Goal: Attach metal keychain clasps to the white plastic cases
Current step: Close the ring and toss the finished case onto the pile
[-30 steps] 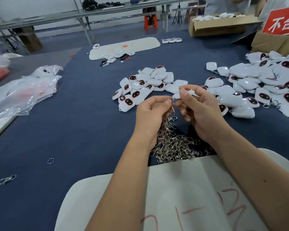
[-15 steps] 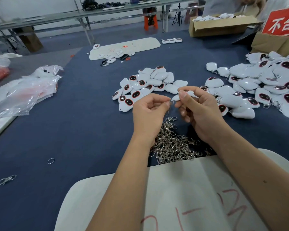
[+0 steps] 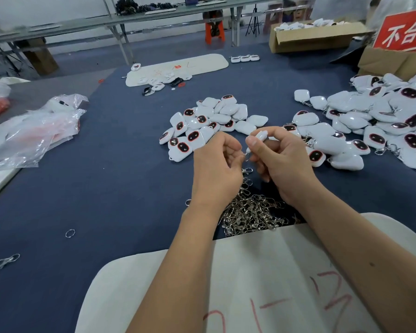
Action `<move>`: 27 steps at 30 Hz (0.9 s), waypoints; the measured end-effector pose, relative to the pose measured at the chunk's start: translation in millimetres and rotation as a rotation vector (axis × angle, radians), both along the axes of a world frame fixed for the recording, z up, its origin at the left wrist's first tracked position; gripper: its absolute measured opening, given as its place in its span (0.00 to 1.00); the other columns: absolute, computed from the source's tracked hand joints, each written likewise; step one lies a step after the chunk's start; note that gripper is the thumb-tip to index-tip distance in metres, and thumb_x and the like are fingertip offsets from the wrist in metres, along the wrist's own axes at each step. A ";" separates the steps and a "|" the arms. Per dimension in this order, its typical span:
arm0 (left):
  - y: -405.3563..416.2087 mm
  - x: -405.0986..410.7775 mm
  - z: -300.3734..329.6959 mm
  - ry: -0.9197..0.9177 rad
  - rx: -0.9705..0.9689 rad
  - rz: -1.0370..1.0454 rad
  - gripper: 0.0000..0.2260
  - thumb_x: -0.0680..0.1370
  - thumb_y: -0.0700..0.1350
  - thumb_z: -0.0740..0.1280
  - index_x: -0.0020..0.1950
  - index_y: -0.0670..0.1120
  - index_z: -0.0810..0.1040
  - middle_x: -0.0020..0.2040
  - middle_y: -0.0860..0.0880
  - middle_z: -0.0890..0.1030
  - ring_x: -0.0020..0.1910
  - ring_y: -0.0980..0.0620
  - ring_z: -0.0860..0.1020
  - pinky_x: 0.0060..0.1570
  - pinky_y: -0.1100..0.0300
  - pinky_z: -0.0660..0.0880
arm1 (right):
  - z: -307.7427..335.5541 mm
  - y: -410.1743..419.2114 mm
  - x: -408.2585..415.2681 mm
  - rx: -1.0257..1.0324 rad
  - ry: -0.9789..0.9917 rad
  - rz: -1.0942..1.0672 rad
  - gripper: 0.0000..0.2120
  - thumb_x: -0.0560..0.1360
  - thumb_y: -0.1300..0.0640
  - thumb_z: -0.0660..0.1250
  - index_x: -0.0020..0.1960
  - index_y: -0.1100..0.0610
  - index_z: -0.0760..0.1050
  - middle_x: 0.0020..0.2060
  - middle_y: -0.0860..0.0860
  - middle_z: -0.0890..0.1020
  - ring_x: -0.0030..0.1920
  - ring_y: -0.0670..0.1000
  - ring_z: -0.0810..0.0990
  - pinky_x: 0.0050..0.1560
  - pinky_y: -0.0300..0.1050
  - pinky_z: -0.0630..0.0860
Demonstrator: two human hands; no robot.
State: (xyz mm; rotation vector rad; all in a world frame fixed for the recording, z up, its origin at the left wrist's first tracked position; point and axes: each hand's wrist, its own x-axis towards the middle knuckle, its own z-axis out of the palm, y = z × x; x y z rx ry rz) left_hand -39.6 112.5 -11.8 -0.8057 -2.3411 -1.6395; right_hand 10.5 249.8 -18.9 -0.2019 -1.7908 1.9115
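My right hand (image 3: 283, 159) grips a white plastic case (image 3: 258, 135) edge-on between thumb and fingers. My left hand (image 3: 216, 167) sits close beside it, its fingertips pinching a small metal ring (image 3: 246, 156) at the case's lower corner. A clasp (image 3: 246, 170) hangs just below the hands. Under my wrists lies a heap of metal keychain clasps (image 3: 252, 212). Behind my hands is a pile of white cases with dark oval windows (image 3: 202, 126), and a larger pile of cases with clasps (image 3: 370, 126) spreads to the right.
A white foam board (image 3: 262, 272) lies at the near edge under my forearms. A loose ring (image 3: 70, 233) and a stray clasp (image 3: 6, 260) lie on the blue cloth at left. Plastic bags (image 3: 34, 131) are at far left, cardboard boxes (image 3: 317, 37) at the back right.
Both hands have dropped slightly and drawn together. The case has turned in my right hand, and my left fingertips have moved in to its lower corner.
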 end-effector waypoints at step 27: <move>3.7 3.6 8.8 -0.267 0.142 0.025 0.05 0.77 0.38 0.73 0.44 0.47 0.85 0.38 0.55 0.83 0.38 0.59 0.79 0.43 0.65 0.77 | 3.1 -0.9 -0.4 -0.140 0.018 -0.012 0.08 0.83 0.56 0.68 0.60 0.57 0.79 0.33 0.54 0.81 0.28 0.49 0.74 0.25 0.39 0.67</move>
